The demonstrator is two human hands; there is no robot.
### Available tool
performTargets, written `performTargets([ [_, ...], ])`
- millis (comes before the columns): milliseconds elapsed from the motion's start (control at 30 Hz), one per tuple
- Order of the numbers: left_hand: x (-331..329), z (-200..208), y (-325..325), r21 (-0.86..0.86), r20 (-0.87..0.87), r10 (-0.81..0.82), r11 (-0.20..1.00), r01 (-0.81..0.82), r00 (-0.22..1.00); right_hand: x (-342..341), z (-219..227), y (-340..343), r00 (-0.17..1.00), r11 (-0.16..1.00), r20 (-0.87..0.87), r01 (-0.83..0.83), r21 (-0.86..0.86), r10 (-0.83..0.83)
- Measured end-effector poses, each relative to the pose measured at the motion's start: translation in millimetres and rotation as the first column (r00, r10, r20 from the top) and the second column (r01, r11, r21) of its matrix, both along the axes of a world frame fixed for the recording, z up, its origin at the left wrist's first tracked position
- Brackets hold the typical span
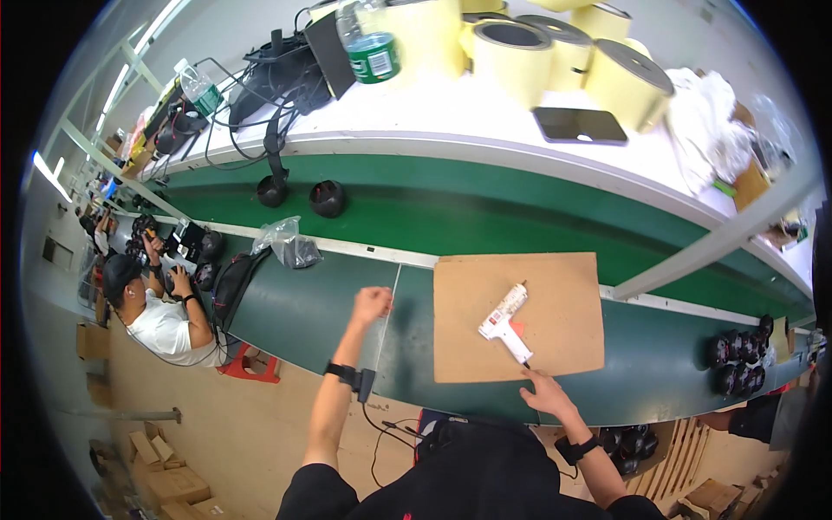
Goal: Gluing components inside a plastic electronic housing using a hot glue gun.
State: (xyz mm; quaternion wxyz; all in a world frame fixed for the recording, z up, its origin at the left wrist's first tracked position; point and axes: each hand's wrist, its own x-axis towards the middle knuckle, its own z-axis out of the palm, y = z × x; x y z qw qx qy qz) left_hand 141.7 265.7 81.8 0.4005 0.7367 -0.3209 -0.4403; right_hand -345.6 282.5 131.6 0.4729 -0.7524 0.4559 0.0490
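Note:
A white hot glue gun (505,322) with an orange trigger lies on a flat brown cardboard sheet (459,355) on the green bench. Its nozzle points to the far right, its handle toward me. My right hand (549,395) is at the sheet's near edge, just below the handle's end; its fingers are apart and hold nothing I can see. Whether a fingertip touches the short dark cord there, I cannot tell. Left of the cardboard, my left hand (373,304) is closed in a fist over the bench, with nothing showing from it. Both wrists wear black straps.
A white shelf (416,117) runs above the bench's far side, carrying yellow rolls (511,65), a phone (579,126), a bottle (373,56) and black cables. Black round parts (739,357) are grouped at the right. A slanted post (719,238) rises there. A co-worker (160,316) sits at the left.

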Motion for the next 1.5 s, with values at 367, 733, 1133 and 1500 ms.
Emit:
performTargets([
  [367,235.3,-44.9,-99.7,0.072,0.059,0.4,0.912,-0.404,0.915,64.2,-93.3,-21.7,0.805,0.867,-0.385,0.295,-0.401,-0.451],
  [733,283.4,-73.3,-207.0,-0.034,-0.283,0.51,0.841,-0.54,0.812,99.5,-85.1,-27.3,0.747,0.766,-0.413,0.196,-0.612,-0.521],
  [1133,177.5,-65.7,-105.2,-0.196,-0.09,0.223,0.952,-0.237,0.971,121.7,-99.8,-35.7,0.694,0.743,-0.449,0.189,-0.642,-0.564],
  [1500,-15.0,-31.9,11.1,-0.069,-0.198,-0.53,0.847,0.528,0.825,97.2,-45.0,-54.0,0.735,0.681,0.109,0.666,-0.305,-0.669],
])
